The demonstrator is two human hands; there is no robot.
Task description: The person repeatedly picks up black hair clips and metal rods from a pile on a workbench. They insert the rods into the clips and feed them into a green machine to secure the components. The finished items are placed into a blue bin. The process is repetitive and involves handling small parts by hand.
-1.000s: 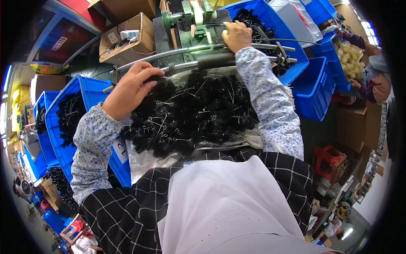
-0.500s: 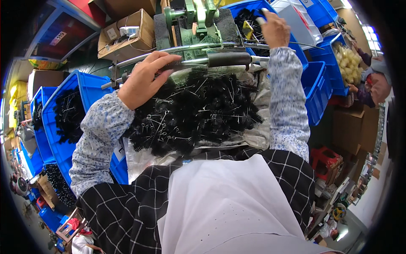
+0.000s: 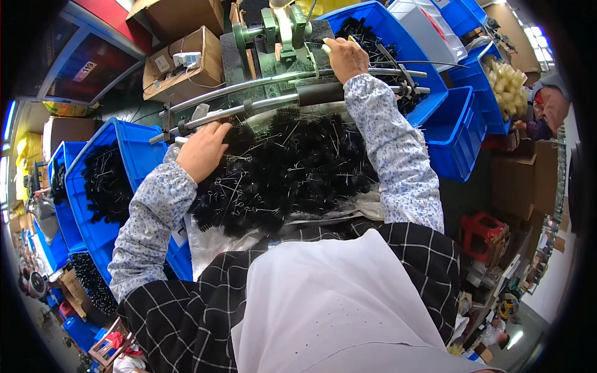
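A wide pile of small black bristle brushes with looped wire stems lies on pale sheeting in front of me. My left hand is at the pile's far left edge, beside the steel rails. Its fingers are bent together, and what they hold, if anything, is hidden. Beyond the rails, my right hand reaches to the green machine, with pale covers on its fingertips. Those fingers are pinched, and a small dark brush shows at their tips.
At the left stands a blue bin of black brushes. Another blue bin with brushes is at the back right, near a smaller blue bin. A cardboard box sits left of the machine. Another person is at the far right.
My right hand has moved left from the back right bin to the machine. My left hand has drawn back toward me and slightly left, off the rail.
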